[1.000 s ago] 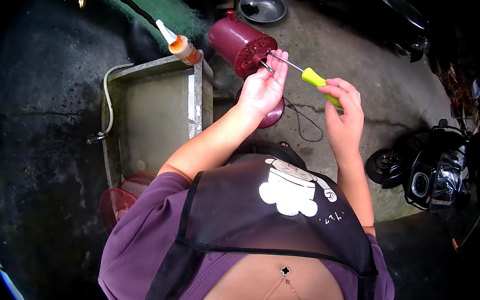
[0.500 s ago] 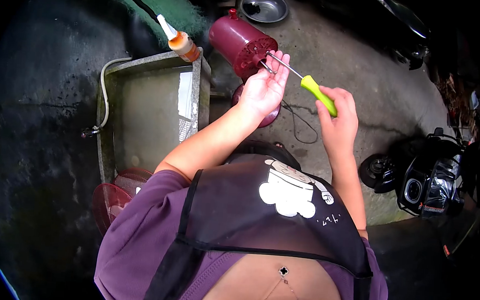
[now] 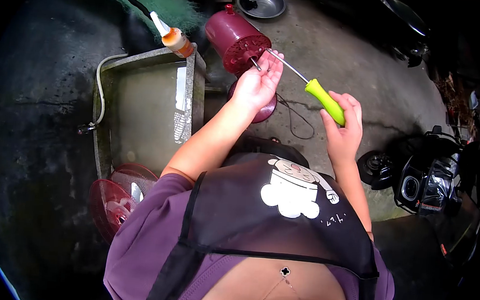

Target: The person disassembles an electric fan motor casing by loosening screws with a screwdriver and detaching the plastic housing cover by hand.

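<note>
A dark red fan motor housing [image 3: 235, 35] has its vented front face and metal shaft turned toward me. My left hand [image 3: 259, 86] is palm up beside that face, fingers stretched out near the shaft and around the screwdriver's tip. My right hand [image 3: 344, 131] is closed on the lime-green handle of a screwdriver [image 3: 321, 99]. The blade runs up and left to the rim of the housing, where the fingertips partly hide its tip. Below the housing, a round red fan base [image 3: 266, 112] is partly covered by my left wrist.
Left is a stone sink [image 3: 199, 87] with a spray bottle [image 3: 176, 40] on its corner. Red fan grilles [image 3: 107, 205] lean below it. A metal basin [image 3: 261, 3] sits behind the housing. A cord [image 3: 302, 118] lies on the floor; a scooter [image 3: 428, 178] stands right.
The view has shifted slightly. My right hand and the screwdriver handle are a little lower and farther right, while the tip stays at the housing's rim. My left hand remains by the shaft.
</note>
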The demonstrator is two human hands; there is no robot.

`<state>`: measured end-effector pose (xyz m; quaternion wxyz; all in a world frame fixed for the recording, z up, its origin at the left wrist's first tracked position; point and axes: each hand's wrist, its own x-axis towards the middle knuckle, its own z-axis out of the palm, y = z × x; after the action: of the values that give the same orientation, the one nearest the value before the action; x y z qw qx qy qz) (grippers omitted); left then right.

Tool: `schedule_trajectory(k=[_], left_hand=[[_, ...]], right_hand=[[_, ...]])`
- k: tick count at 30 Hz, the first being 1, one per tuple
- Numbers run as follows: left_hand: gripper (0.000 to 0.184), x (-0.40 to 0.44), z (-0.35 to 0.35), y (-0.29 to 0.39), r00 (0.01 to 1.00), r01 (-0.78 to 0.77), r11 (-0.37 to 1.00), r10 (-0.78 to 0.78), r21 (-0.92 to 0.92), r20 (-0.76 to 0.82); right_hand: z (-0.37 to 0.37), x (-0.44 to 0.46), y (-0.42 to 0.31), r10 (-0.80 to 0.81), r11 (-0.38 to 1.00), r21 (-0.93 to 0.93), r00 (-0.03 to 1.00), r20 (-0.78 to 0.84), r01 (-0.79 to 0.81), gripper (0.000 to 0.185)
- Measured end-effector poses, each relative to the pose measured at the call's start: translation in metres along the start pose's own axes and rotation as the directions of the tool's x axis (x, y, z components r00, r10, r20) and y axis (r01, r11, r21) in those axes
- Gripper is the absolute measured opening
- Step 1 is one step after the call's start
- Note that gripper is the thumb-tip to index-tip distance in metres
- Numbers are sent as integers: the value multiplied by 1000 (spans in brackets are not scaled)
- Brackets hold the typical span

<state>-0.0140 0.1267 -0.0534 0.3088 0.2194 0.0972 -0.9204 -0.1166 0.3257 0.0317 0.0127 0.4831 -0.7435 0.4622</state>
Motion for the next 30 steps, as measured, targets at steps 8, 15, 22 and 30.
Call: schedule_trajectory(k=[8, 15, 22, 30], left_hand=[[27, -28, -8, -21, 979, -24, 806, -99, 592, 175], [28, -10, -16, -25, 981, -111, 839, 7, 532, 193], [40, -2, -12, -29, 949, -222, 884, 99, 411, 301], [38, -2, -12, -29, 941, -232, 875, 91, 424, 327]], right_hand=[[-10, -21, 24, 494, 564, 510, 760, 422, -650, 37], [-19, -15, 39, 408, -31, 443, 394, 824, -896, 52], [7, -4, 33, 453, 339, 559, 652, 608, -757, 38], [8, -11, 37, 439, 399, 553, 682, 585, -731, 43]])
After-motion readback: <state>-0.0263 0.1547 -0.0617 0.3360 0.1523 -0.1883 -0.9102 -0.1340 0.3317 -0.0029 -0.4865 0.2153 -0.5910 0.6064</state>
